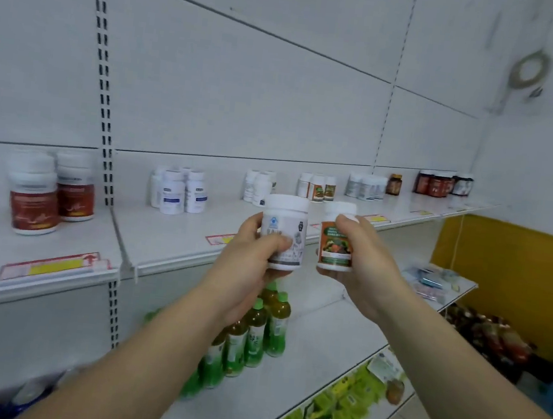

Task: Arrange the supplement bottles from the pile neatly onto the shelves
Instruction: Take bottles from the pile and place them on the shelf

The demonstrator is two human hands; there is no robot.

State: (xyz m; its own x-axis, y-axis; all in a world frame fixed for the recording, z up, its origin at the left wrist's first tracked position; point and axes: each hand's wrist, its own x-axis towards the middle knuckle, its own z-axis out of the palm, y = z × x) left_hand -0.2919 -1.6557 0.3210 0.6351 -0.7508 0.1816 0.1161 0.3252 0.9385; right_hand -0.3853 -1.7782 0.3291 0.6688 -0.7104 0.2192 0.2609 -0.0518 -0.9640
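A wide white plastic bottle with a pale grey label is held upright in the left hand, with the fingers curled round its lower part. A smaller white plastic bottle with an orange and green label is held upright in the right hand, with the thumb laid on its front near the lid. The two bottles are held side by side, close but not touching, in front of the long white metal shelf.

On that shelf, just behind the hands, a small group of white bottles with orange labels can be seen. To the left of the left hand, white bottles with blue labels are stood together. Farther left, white-lidded bottles with red labels are stood. Far past the right hand, dark red-brown bottles are lined up at the end of the shelf.

Under the hands, tall drink bottles with green caps are stood on a lower shelf. Below the right hand, bright green boxes are laid on the lowest shelf.
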